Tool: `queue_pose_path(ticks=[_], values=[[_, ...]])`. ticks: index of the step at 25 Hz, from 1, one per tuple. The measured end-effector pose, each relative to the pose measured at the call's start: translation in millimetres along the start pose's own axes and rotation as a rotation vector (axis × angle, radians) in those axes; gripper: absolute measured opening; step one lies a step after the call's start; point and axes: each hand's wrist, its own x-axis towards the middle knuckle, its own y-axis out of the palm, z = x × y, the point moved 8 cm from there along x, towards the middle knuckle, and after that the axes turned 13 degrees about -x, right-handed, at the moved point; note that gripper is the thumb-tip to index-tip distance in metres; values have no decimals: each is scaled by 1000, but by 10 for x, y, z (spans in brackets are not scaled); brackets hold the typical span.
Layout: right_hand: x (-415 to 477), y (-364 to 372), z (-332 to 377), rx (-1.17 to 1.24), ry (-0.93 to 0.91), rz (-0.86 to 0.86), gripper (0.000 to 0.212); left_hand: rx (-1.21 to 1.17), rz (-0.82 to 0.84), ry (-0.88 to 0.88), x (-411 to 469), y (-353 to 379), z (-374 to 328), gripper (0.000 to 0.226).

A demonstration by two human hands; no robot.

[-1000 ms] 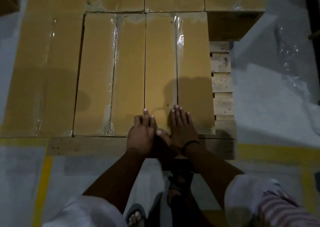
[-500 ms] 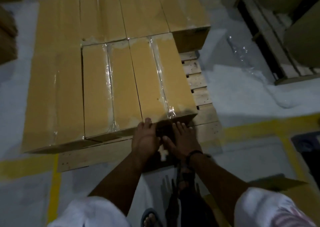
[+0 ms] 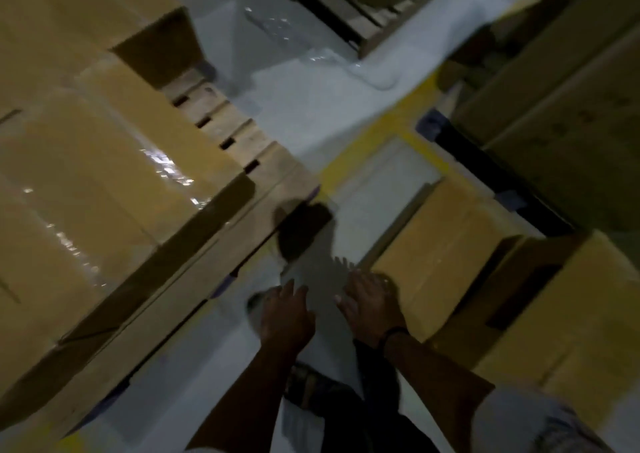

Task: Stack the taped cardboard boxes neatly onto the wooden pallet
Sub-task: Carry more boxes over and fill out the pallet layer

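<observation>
Where arms reach forward, left hand (image 3: 285,314): fingers loose, empty.
Right hand (image 3: 372,302): fingers straight, empty, near floor box (image 3: 446,244).
Left side: taped boxes (image 3: 104,175) on pallet (image 3: 242,130).

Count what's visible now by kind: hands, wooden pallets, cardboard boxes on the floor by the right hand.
Hands: 2, left hand and right hand
Wooden pallets: 2, loaded pallet and far pallet
Floor boxes: 2, near box and right box
Total: 6
Boxes on the loaded pallet are too blurred to count.
</observation>
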Motion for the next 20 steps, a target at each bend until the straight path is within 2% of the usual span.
queue_pose_path(ticks=[2, 7, 11, 17, 20], values=[[-150, 110, -444, 46, 72, -61, 75, 52, 53, 98, 142, 314, -390, 61], [-648, 238, -1428, 130, 333, -146, 76, 123, 161, 311, 181, 1001, -1319, 56], [-1101, 199, -2177, 160, 482, -243, 70, 175, 199, 403, 57, 1409, -1972, 54], [-1772, 76, -3226, 189, 612, -394, 61, 171, 244, 529, -201, 2059, -3043, 54], [-2113, 236, -3813, 257, 751, -399, 62, 200, 287, 603, -211, 2522, -3590, 52]])
